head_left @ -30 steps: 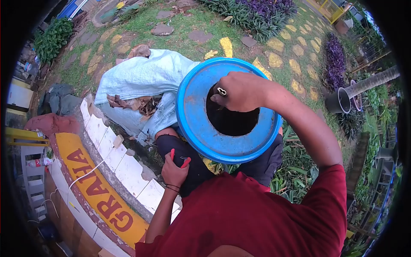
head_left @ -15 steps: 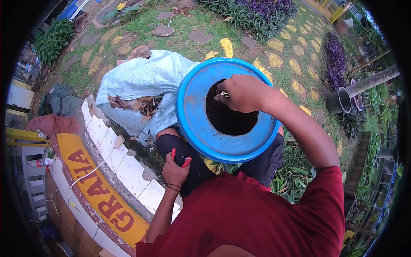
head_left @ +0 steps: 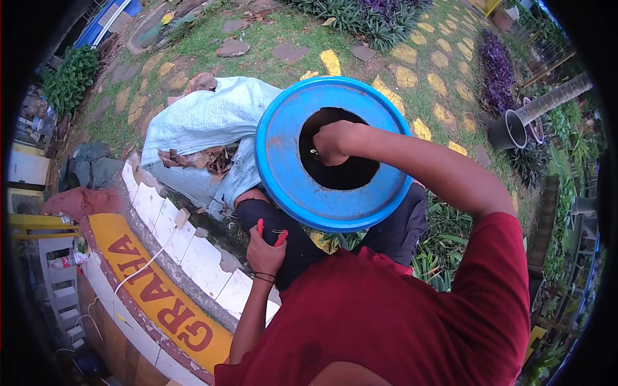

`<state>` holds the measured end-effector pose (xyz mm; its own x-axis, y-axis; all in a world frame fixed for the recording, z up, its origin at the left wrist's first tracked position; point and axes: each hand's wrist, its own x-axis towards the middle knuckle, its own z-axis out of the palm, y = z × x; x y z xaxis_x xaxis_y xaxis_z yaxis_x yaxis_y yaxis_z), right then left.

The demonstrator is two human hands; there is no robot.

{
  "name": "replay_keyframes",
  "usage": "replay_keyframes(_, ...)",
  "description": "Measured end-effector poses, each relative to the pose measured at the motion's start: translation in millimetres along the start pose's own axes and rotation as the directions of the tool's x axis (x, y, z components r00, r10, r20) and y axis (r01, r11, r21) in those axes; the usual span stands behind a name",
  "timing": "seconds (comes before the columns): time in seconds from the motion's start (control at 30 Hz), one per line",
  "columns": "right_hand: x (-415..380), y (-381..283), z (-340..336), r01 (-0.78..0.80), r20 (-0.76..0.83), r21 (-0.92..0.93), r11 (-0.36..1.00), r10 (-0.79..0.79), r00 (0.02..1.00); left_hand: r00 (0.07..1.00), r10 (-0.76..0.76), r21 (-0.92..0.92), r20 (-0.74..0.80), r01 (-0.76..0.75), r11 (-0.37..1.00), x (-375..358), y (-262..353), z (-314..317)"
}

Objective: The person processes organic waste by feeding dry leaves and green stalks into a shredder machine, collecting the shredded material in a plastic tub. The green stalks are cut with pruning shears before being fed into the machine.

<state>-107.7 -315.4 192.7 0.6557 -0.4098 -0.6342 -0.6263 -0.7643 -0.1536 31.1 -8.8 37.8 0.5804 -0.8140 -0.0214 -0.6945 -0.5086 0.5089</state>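
Observation:
A blue round drum lid (head_left: pixel 283 161) with a large ragged hole in its middle stands between my knees, over a dark interior. My right hand (head_left: pixel 336 143) is closed in a fist within that hole, and a small pale shiny bit shows at its fingers; what it is I cannot make out. Resting on my left thigh, my left hand (head_left: pixel 265 253) is wrapped round a red-handled tool (head_left: pixel 280 238), possibly pliers, whose jaws are mostly hidden. Left of the lid lies a pale woven sack (head_left: pixel 212 116) with dry leaves (head_left: pixel 206 159) at its mouth.
A low curved wall with broken white tiles (head_left: pixel 199 257) and a yellow lettered panel (head_left: pixel 154 289) runs along my left, a white cord (head_left: pixel 145 265) across it. Yellow stepping stones (head_left: pixel 405 76) cross the grass ahead. A grey pot (head_left: pixel 506 132) hangs at right.
My right fist has gone lower and slightly left into the lid's hole. My left hand keeps its hold on the red-handled tool. The view has shifted a little.

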Motion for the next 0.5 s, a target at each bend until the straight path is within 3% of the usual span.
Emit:
replay_keyframes(0.03,-7.2,-4.3,-10.3,-0.104,0.150,0.022,0.994,0.099,0.984,1.000,0.009,0.006,0.004,-0.009,1.000,0.2,-1.4,0.5)
replay_keyframes(0.1,-9.5,-4.7,-18.1,-0.156,0.177,0.071,0.985,0.142,0.974,0.999,0.039,0.002,-0.028,-0.039,0.999,-0.6,-2.7,2.0)
replay_keyframes(0.2,-2.5,4.7,-13.3,0.144,-0.221,0.061,0.988,-0.128,0.967,1.000,0.022,-0.005,-0.018,-0.022,1.000,-1.1,-3.8,2.9)
replay_keyframes(0.33,-1.1,2.3,-0.8,0.105,-0.215,0.003,0.994,-0.102,0.971,1.000,0.026,0.001,-0.006,-0.026,1.000,-1.1,-2.0,0.8)
replay_keyframes(0.4,4.5,7.7,18.5,0.092,-0.066,-0.115,0.989,-0.100,0.993,1.000,0.018,0.002,0.004,-0.018,1.000,-0.7,-4.3,2.1)
replay_keyframes(0.43,4.7,8.4,18.4,0.095,-0.069,-0.111,0.989,-0.103,0.992,1.000,0.019,0.008,0.003,-0.019,1.000,-1.0,-5.8,1.9)
replay_keyframes(0.5,-1.3,11.7,6.6,-0.113,0.287,0.063,0.992,0.090,0.954,0.999,0.043,0.002,-0.017,-0.043,0.999,-1.5,-6.2,3.5)
